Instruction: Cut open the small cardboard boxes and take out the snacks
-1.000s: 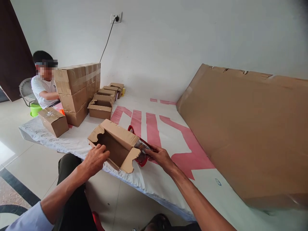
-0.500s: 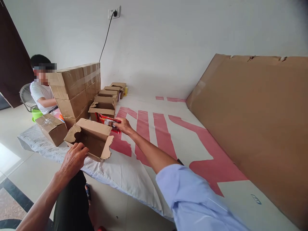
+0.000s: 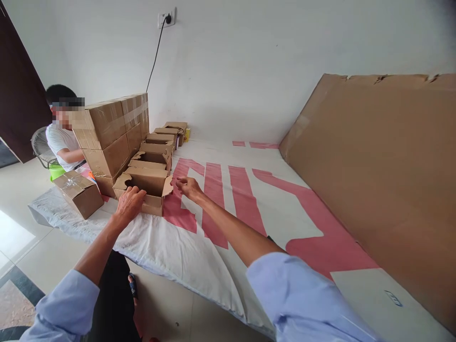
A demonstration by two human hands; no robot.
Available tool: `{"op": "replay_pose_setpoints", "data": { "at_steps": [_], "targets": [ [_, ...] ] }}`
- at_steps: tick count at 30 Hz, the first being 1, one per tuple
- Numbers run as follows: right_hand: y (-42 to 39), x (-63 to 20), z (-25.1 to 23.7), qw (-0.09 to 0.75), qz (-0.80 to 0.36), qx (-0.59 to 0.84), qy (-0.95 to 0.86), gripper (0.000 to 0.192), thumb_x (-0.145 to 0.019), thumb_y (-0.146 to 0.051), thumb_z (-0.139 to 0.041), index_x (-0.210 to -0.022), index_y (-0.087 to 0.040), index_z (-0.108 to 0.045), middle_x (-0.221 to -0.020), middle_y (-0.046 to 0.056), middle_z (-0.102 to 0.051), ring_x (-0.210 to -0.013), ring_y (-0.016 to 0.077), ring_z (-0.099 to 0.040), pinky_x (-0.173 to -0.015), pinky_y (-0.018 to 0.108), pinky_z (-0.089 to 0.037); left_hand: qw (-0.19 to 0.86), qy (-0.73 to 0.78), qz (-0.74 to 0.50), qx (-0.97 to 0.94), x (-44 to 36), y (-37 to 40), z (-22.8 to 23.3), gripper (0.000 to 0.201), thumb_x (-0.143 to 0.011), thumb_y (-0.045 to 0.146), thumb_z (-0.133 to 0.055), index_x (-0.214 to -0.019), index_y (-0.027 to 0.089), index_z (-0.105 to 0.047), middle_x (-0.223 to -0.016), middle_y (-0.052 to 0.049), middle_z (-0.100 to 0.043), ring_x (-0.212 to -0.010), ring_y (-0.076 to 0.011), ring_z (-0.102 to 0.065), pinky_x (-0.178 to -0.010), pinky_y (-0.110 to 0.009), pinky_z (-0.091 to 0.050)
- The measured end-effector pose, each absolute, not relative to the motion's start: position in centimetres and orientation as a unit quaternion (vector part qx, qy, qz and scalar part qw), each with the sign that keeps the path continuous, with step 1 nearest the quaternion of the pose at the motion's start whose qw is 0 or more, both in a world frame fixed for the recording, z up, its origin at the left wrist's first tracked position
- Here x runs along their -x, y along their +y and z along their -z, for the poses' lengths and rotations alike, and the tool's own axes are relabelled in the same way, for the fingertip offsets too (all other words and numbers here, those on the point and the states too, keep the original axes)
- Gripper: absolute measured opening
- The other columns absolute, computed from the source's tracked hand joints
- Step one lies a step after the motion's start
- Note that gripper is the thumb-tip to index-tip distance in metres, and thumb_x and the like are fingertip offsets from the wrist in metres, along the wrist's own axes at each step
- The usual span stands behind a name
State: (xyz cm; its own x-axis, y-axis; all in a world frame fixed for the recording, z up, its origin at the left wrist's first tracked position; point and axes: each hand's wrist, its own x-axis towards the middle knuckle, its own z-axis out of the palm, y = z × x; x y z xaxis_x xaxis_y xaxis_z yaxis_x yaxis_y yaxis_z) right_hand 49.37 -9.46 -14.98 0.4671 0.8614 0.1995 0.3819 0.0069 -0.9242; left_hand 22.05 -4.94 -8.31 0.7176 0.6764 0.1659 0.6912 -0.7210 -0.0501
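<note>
The small open brown cardboard box (image 3: pixel 147 186) stands on the white and red printed sheet (image 3: pixel 221 209), near the left stack. It is probably light and stiff, with soft flaps; take it by the side walls. The left hand (image 3: pixel 130 203) rests on its near rim, grip loosely curled. The right hand (image 3: pixel 188 186), grip spread and empty, touches the right flap. The inside of the box is hidden.

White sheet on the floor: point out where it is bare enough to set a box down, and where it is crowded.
Free: the white sheet with red lettering between the right hand and the big cardboard panel, and its near edge below the left hand. Crowded: the far left, where the open box, the row of open boxes, the taped stack and a lone sealed box sit.
</note>
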Motion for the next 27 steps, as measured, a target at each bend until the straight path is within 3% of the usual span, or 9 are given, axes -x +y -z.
{"op": "replay_pose_setpoints", "data": {
  "at_steps": [5,8,13,16,22,27],
  "targets": [
    [-20.0,-48.8,14.8,0.542,-0.247,0.689,-0.413,0.043,-0.088,-0.04,-0.067,-0.123,-0.017,-0.074,-0.118,0.015,-0.077,-0.085,0.0215,-0.073,-0.069,0.033,-0.059,0.01,-0.393,0.197,0.898,-20.9,-5.5,9.1,0.053,-0.089,0.018,-0.074,-0.141,0.022,-0.062,-0.149,-0.016,-0.055,-0.139,-0.0325,-0.053,-0.115,-0.046,-0.051],
    [-27.4,-48.6,16.3,0.554,-0.244,0.69,-0.397,0.048,-0.088,-0.052,-0.068,-0.121,-0.019,-0.077,-0.104,0.011,-0.08,-0.081,0.0216,-0.072,-0.07,0.033,-0.06,-0.048,-0.471,0.335,0.815,-19.2,-6.5,11.5,0.066,-0.087,0.031,-0.081,-0.146,0.019,-0.054,-0.15,-0.019,-0.053,-0.141,-0.0349,-0.054,-0.117,-0.051,-0.049],
    [-36.4,-48.6,21.5,0.545,-0.209,0.724,-0.367,0.058,-0.08,-0.067,-0.067,-0.11,-0.019,-0.081,-0.093,0.011,-0.08,-0.076,0.0252,-0.073,-0.065,0.036,-0.059,-0.372,-0.572,0.353,0.64,-20.2,-6.9,15.7,0.076,-0.08,0.046,-0.091,-0.137,0.019,-0.049,-0.112,-0.011,-0.071,-0.106,-0.0279,-0.074,-0.091,-0.041,-0.063],
    [-38.9,-48.6,24.0,0.538,-0.182,0.735,-0.37,0.052,-0.079,-0.062,-0.067,-0.105,-0.02,-0.081,-0.095,0.013,-0.082,-0.079,0.0275,-0.075,-0.071,0.038,-0.061,-0.491,-0.575,0.338,0.56,-22.9,-6.1,16.5,0.072,-0.082,0.051,-0.09,-0.132,0.02,-0.047,-0.113,-0.011,-0.073,-0.085,-0.0217,-0.077,-0.073,-0.033,-0.065],
    [-39.2,-48.7,25.7,0.535,-0.117,0.742,-0.386,0.044,-0.084,-0.061,-0.06,-0.096,-0.024,-0.08,-0.087,0.01,-0.082,-0.081,0.0297,-0.077,-0.076,0.04,-0.063,-0.5,-0.591,0.329,0.541,-27.2,-4.1,16.9,0.073,-0.081,0.048,-0.091,-0.13,0.023,-0.042,-0.118,-0.012,-0.074,-0.072,-0.0175,-0.076,-0.068,-0.032,-0.065],
    [-38.6,-48.8,25.7,0.513,-0.108,0.737,-0.426,0.039,-0.088,-0.057,-0.058,-0.095,-0.026,-0.08,-0.098,0.011,-0.084,-0.09,0.0303,-0.079,-0.08,0.04,-0.062,-0.492,-0.6,0.333,0.536,-29.3,-1.8,17.3,0.074,-0.083,0.046,-0.089,-0.133,0.022,-0.04,-0.118,-0.016,-0.074,-0.071,-0.0198,-0.076,-0.068,-0.035,-0.065]
  ]
}}
